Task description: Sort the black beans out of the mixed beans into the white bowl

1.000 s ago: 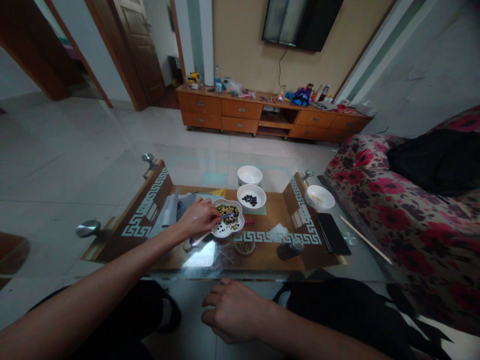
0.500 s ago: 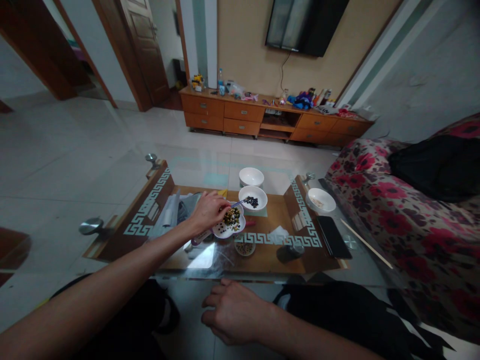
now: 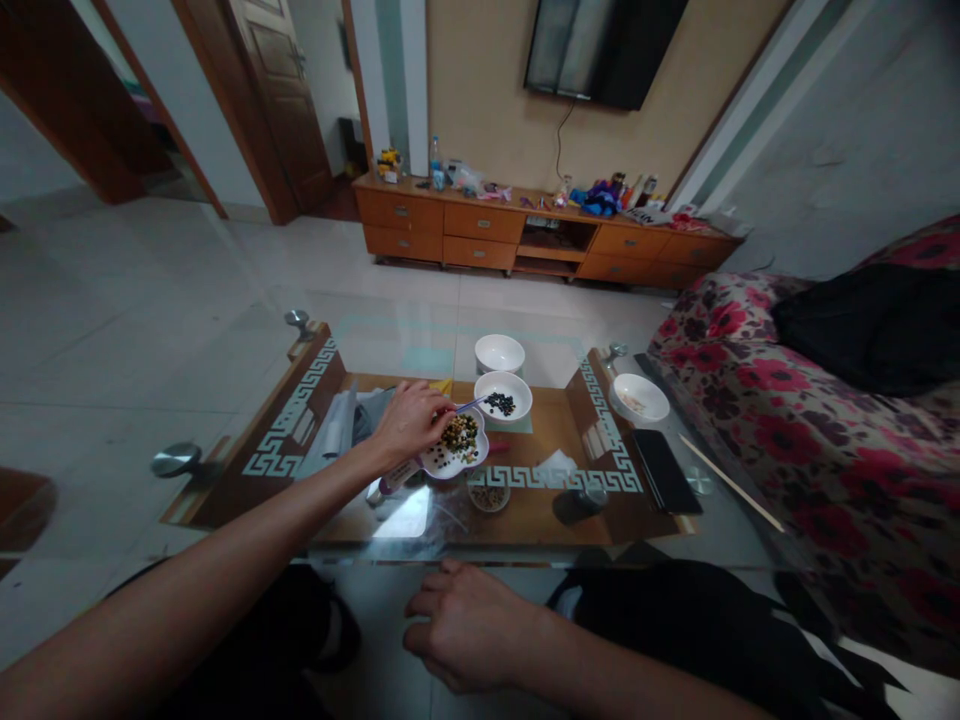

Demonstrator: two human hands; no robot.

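My left hand [image 3: 415, 425] is closed on a slim purple tweezers-like tool [image 3: 469, 405]. The tool's tip points over the near rim of a white bowl [image 3: 519, 408], in which black beans [image 3: 499, 403] lie. Under and beside my fingers is a white flower-shaped dish [image 3: 475, 456] with mixed yellow, green and dark beans [image 3: 459, 436]. Whether a bean sits at the tip is too small to tell. My right hand [image 3: 466, 625] rests in front of the table's near edge, fingers curled in, with nothing visible in it.
Behind stands another white bowl [image 3: 499, 354]. At right are a bowl with pale bits [image 3: 639, 398], a black phone-like slab [image 3: 666, 470] and a wooden stick [image 3: 731, 482] on the glass tabletop. A small dish [image 3: 489, 496] and a dark jar [image 3: 579, 502] show near the front.
The view has shifted slightly. My left hand and the tool have barely moved, the tip still at the bowl of black beans. My right hand stays where it was.
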